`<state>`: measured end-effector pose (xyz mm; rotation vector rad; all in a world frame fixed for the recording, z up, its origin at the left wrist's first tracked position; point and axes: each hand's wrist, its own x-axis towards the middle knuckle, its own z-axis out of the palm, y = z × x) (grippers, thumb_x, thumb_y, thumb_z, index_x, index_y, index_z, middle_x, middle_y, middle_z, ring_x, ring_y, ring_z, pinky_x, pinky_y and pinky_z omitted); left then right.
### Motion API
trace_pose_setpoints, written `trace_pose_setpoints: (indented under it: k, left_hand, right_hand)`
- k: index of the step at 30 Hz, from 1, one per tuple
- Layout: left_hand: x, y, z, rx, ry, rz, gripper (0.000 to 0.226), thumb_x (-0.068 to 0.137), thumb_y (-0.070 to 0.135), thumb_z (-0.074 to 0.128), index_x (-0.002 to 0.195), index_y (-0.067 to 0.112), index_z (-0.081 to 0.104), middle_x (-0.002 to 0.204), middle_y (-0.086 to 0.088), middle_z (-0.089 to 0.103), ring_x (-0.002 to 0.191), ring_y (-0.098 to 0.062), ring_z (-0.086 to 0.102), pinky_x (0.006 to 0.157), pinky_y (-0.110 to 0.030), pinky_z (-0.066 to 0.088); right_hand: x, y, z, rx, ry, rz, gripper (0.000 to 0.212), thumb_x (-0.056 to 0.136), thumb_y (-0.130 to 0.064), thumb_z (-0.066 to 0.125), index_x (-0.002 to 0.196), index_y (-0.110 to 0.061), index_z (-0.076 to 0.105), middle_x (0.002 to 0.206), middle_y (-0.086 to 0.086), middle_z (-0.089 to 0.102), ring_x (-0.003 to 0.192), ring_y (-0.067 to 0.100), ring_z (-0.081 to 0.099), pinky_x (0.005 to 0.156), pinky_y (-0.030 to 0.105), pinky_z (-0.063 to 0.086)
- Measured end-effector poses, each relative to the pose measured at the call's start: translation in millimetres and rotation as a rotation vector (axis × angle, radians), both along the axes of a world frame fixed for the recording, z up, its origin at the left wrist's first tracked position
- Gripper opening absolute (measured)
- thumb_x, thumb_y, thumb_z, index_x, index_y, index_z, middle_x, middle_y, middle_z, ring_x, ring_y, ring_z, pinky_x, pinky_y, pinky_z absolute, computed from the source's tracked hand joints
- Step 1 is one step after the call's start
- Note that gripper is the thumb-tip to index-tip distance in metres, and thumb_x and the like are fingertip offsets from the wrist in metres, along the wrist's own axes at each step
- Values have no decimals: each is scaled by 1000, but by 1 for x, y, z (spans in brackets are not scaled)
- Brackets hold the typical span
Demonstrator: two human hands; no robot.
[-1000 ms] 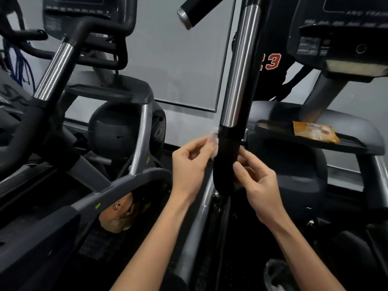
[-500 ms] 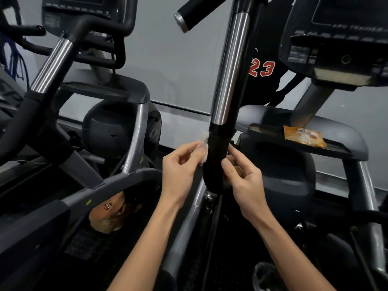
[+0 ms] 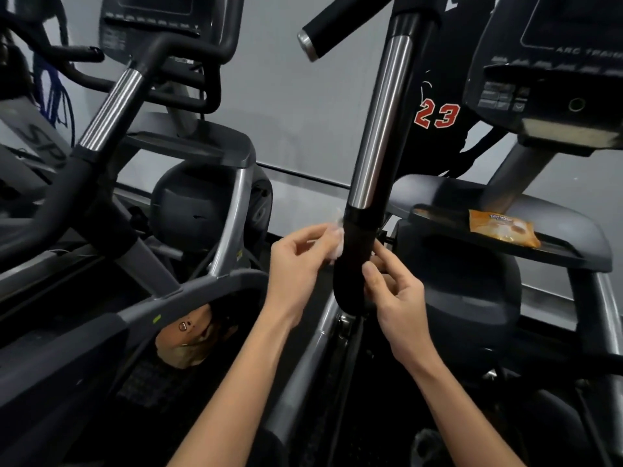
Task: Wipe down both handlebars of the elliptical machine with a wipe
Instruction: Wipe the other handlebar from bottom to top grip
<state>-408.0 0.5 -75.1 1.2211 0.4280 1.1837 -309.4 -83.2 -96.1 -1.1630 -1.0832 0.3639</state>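
The left hand (image 3: 301,254) pinches one crumpled white wipe (image 3: 338,242) against the nine o'clock side of the upright black-and-chrome handlebar (image 3: 352,264). The right hand (image 3: 396,294) curls at its three o'clock side, whether on the wipe's far end I cannot tell. Over the last second the wipe has stayed at the black sleeve's top, so the chrome above probably awaits wiping. Two hands, one wipe, a second slanted handlebar (image 3: 108,111) at ten o'clock, one orange plastic packet (image 3: 502,229) at three.

A gym: two cardio machines (image 3: 202,210) stand side by side, each with a console (image 3: 553,72) and chrome-and-black handlebar (image 3: 381,123).
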Motion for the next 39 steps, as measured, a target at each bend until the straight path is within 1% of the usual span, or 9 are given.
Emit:
trace_pose_setpoints:
  k: [5,8,12,17,21,26,29,34,39]
  left_hand:
    - [0,-2,2,46,14,62,12,87,7,62,94,4,71,76,-5,68,72,-9,61,70,-17,52]
    - [3,9,15,24,122,-140,34,94,11,51,61,11,62,59,0,54,56,-9,49,55,-19,39]
    - [4,12,23,-35,163,-272,44,95,10,45,52,14,51,52,4,44,50,-6,41,51,-20,30]
    - [-11,-2,1,-5,42,-94,11,86,13,64,89,6,72,80,-9,72,75,-13,65,72,-24,53]
    - [-13,0,-3,-4,52,-72,14,85,12,64,96,6,71,87,-10,72,80,-16,65,77,-27,53]
    - [-2,20,20,-45,158,-340,33,95,10,48,70,14,70,62,7,64,60,-3,60,60,-17,47]
    - [3,23,23,-58,200,-426,29,95,13,46,76,11,68,65,6,63,61,-2,59,64,-20,44]
    - [4,8,-3,-87,-32,-186,23,91,14,57,104,-1,66,64,8,62,67,-6,56,67,-20,47]
    - [2,-16,-35,33,-106,113,14,84,2,63,93,11,69,84,-3,65,76,-2,61,74,-15,48]
  right_hand:
    - [0,0,0,-11,5,-3,35,84,-17,56,114,-33,58,80,-12,67,74,8,63,69,22,54]
    - [-1,-3,0,-32,17,16,36,82,-21,56,117,-31,57,82,-9,66,77,10,64,69,23,54]
    - [-3,-6,0,-38,18,6,36,81,-23,57,116,-29,60,91,0,66,85,19,65,77,31,56]
    - [-4,-8,-8,-42,2,-54,33,89,-9,58,114,-30,61,105,11,67,93,21,66,84,29,54]
    - [-7,-7,-12,-42,38,-77,33,87,-11,58,113,-32,60,107,14,65,94,20,64,87,30,54]
    - [-10,-7,-13,-36,80,-90,32,87,-11,59,115,-25,61,108,15,66,101,28,65,91,39,52]
    - [-11,-7,-12,-20,79,-88,28,88,-8,58,111,-24,63,104,9,70,98,22,67,86,31,55]
    - [-11,-7,-11,-7,77,-87,26,88,-6,58,105,-24,64,94,-6,73,93,11,68,77,19,53]
    - [-10,-8,-12,-25,77,-95,27,87,-12,59,113,-17,64,101,6,71,97,21,68,86,32,55]
